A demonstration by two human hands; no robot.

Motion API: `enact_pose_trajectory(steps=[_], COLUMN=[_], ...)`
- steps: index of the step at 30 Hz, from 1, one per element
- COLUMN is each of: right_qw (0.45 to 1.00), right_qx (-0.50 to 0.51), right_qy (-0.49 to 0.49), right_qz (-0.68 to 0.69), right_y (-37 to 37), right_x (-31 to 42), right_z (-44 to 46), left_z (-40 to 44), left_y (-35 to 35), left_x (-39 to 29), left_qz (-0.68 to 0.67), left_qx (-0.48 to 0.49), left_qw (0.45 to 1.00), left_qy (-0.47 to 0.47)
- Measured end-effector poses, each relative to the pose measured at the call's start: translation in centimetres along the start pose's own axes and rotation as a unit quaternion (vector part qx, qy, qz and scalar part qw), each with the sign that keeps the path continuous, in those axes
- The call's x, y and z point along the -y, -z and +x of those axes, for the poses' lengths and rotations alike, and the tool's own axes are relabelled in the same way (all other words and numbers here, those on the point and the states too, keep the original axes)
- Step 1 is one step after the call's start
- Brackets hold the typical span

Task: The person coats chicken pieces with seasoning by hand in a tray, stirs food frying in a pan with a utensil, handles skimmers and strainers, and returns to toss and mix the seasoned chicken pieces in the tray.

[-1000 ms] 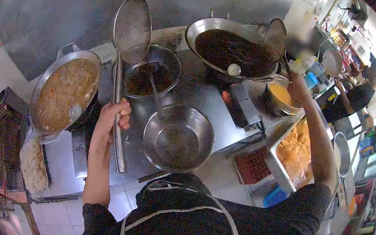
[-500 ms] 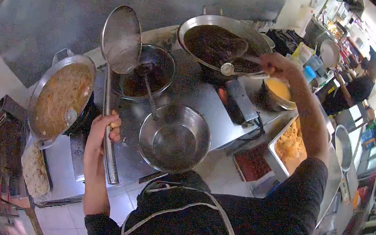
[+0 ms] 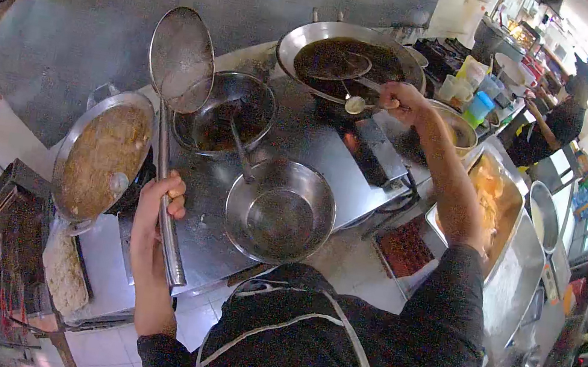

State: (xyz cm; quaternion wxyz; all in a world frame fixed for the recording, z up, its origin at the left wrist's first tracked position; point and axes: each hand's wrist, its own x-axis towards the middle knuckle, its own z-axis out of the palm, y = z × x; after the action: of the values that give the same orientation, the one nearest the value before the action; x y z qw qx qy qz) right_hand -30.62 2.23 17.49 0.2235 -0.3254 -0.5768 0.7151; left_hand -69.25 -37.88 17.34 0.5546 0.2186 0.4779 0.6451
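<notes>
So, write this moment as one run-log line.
left hand: long-handled round metal strainer, mesh end up | right hand: metal skimmer, over wide steel wok of dark liquid | counter: round steel bowl, empty

Open passage: the bare strip of the counter between the steel bowl and the burner box. The box bounds this strip on the right; the wide pan bounds it at the far end. A ladle handle spans from the dark bowl to the steel bowl's rim and obstructs passage between the two bowls. The strainer handle crosses above the counter between the left pan and the steel bowl; its raised mesh overlaps the dark bowl's left side in view. Right of the burner box, the right forearm obstructs access towards the food tray.
</notes>
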Motion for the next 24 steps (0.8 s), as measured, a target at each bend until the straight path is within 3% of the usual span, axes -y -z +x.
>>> enact_pose_trajectory(steps=[2,4,7,12,14,17,20,24], right_qw=[0.999,0.997,0.991,0.994,0.982,0.969,0.969,0.987], right_qx=[-0.012,-0.058,-0.100,-0.070,-0.176,-0.186,-0.244,-0.132], right_qy=[0.003,0.010,0.017,0.021,0.034,0.059,0.020,0.057], right_qz=[-0.036,0.059,0.088,0.081,0.056,0.149,0.025,0.075], right_y=[-0.8,-1.0,-2.8,-1.6,-1.5,-1.7,-4.0,-1.9], right_x=[0.0,-0.4,0.1,-0.7,-0.9,-1.5,0.0,-1.7], right_z=[-0.5,-0.3,-2.3,-2.3,-1.6,-1.4,-3.4,-2.1], left_z=[-0.1,-0.2,-0.3,-0.3,-0.3,-0.4,-0.5,0.0], left_y=[0.2,0.0,-0.1,-0.4,-0.2,0.1,0.6,0.4], left_x=[-0.2,-0.5,-0.4,-0.1,0.0,0.0,-0.2,0.0], left_qz=[-0.006,-0.004,0.001,-0.013,-0.023,-0.031,-0.022,-0.031], left_qx=[0.005,0.027,0.014,0.009,0.028,0.022,0.008,-0.006], left_qw=[1.000,1.000,1.000,1.000,0.999,0.999,0.999,0.999], left_qy=[-0.002,0.016,0.005,0.006,0.001,0.018,0.024,0.018])
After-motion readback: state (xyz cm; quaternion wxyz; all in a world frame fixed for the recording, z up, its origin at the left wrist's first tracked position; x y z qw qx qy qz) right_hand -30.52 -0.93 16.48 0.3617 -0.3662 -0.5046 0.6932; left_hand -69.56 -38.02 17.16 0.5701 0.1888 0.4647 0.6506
